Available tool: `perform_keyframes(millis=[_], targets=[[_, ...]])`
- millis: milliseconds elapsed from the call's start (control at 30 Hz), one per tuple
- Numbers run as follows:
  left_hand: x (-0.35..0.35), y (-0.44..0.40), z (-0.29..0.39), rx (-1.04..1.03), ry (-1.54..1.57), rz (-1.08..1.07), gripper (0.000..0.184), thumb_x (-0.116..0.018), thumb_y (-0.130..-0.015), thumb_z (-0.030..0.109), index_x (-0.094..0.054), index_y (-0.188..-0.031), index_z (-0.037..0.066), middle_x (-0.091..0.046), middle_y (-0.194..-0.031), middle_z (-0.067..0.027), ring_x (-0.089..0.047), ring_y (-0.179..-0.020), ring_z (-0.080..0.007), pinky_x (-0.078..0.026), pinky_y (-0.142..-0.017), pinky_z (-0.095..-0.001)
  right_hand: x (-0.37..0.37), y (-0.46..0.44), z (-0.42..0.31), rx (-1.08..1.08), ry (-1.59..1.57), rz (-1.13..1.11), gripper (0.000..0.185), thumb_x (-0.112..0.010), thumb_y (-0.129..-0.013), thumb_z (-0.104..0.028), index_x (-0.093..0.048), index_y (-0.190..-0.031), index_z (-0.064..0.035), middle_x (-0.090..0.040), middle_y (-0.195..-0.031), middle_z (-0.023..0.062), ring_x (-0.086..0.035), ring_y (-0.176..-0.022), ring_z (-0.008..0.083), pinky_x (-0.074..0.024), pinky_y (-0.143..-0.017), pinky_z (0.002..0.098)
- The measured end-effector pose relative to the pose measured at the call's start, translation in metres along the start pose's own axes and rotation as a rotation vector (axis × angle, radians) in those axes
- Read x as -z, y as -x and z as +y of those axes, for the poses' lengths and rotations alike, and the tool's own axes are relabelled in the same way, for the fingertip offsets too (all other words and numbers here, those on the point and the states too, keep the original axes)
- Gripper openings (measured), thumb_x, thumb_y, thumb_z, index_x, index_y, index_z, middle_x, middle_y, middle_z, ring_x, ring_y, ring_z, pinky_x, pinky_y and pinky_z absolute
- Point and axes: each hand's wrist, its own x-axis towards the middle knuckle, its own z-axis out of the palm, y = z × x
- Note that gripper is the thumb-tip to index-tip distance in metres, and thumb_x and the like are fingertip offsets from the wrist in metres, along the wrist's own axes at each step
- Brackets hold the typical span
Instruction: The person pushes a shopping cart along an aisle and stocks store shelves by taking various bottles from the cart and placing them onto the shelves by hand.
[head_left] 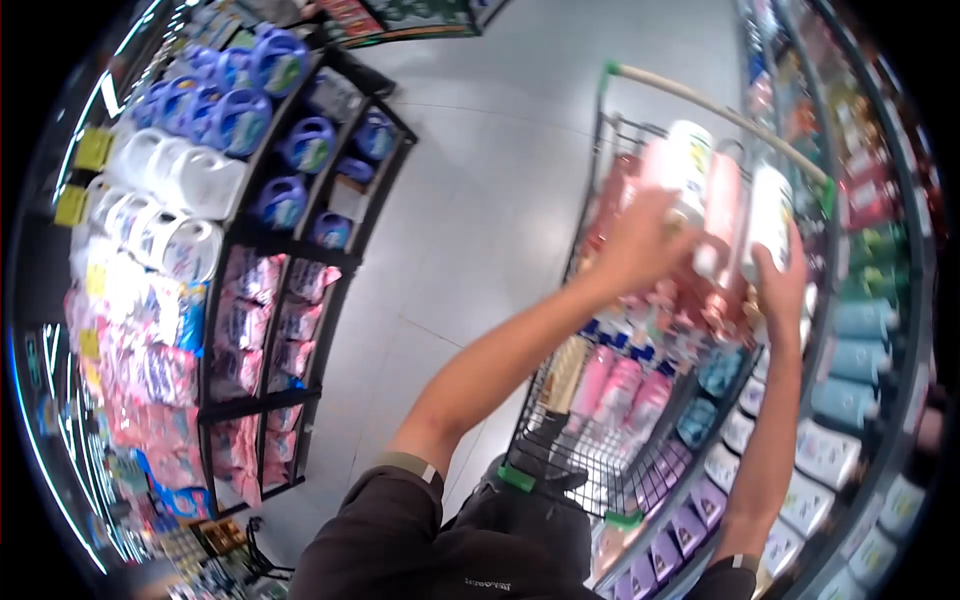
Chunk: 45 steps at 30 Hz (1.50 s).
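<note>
My left hand [650, 240] is closed around a white bottle [688, 165] with a printed label, held upright over the shopping cart [610, 470]. A second white bottle [769, 215] is in my right hand [782, 285], whose fingers wrap its lower side. Between the two hands stand pink bottles [722, 195]. Reddish pump bottles [615, 200] fill the far part of the cart. Nearer to me lie several bright pink bottles [620, 390] with blue caps. My fingers partly hide what is beneath the white bottles.
Shelves of bottles [855, 320] run close along the right side, with purple packs [690, 525] low down. On the left stands a black display rack [345, 265] holding blue detergent jugs [240, 120], white jugs [205, 180] and pink bags [160, 375]. Grey tiled floor [460, 200] lies between.
</note>
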Motion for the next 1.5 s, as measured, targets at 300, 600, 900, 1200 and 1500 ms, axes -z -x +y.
perform_keyframes(millis=[300,600,900,1200,1500], targets=[[0.079,0.168,-0.020,0.524,0.393,-0.295,0.047,-0.069,-0.097,0.012,-0.056,-0.141,0.007,-0.072,-0.114,-0.0087,-0.068,-0.100,-0.0146,-0.055,-0.091,-0.0314,-0.008,-0.029,-0.009,0.065,0.781,0.001,0.084,-0.070,-0.085,-0.060,-0.057,-0.136,0.0048,-0.064,-0.129,0.0284,-0.058,-0.122,0.0452,-0.0447,-0.105,0.0472],[0.002,0.388,-0.042,0.972,0.397,-0.415,0.030,-0.069,-0.097,0.014,-0.066,-0.123,-0.001,-0.070,-0.092,-0.0011,-0.065,-0.083,-0.0065,-0.053,-0.075,-0.0244,0.026,0.212,0.003,-0.011,-0.033,0.379,0.060,-0.065,-0.094,-0.004,-0.042,-0.149,0.0003,-0.060,-0.132,0.0181,-0.060,-0.118,0.0258,-0.0463,-0.104,0.0385],[-0.200,0.380,-0.177,0.859,-0.337,-0.296,0.067,-0.080,-0.078,0.025,-0.048,-0.129,-0.003,-0.052,-0.121,-0.0237,-0.051,-0.118,-0.0441,-0.045,-0.101,-0.0494,0.027,0.524,0.015,-0.844,0.079,-0.061,0.055,-0.065,-0.094,-0.005,-0.046,-0.145,0.0017,-0.068,-0.119,0.0153,-0.066,-0.105,0.0220,-0.0518,-0.094,0.0355],[-0.248,0.326,-0.197,1.133,-0.886,-0.469,0.074,-0.074,-0.081,0.053,-0.052,-0.127,0.000,-0.046,-0.128,-0.0151,-0.051,-0.124,-0.0340,-0.053,-0.097,-0.0459,0.023,0.570,-0.003,-0.991,0.001,0.141,0.047,-0.064,-0.094,-0.002,-0.052,-0.140,0.0024,-0.070,-0.115,0.0176,-0.068,-0.107,0.0247,-0.0537,-0.094,0.0373],[-0.199,0.354,-0.164,0.756,-0.430,-0.291,0.069,-0.082,-0.076,0.034,-0.052,-0.125,-0.005,-0.069,-0.112,-0.0248,-0.070,-0.101,-0.0378,-0.054,-0.093,-0.0447,0.026,0.563,-0.008,-0.869,-0.088,0.295,0.046,-0.060,-0.098,-0.004,-0.049,-0.143,0.0014,-0.069,-0.116,0.0169,-0.067,-0.107,0.0245,-0.0516,-0.097,0.0370]])
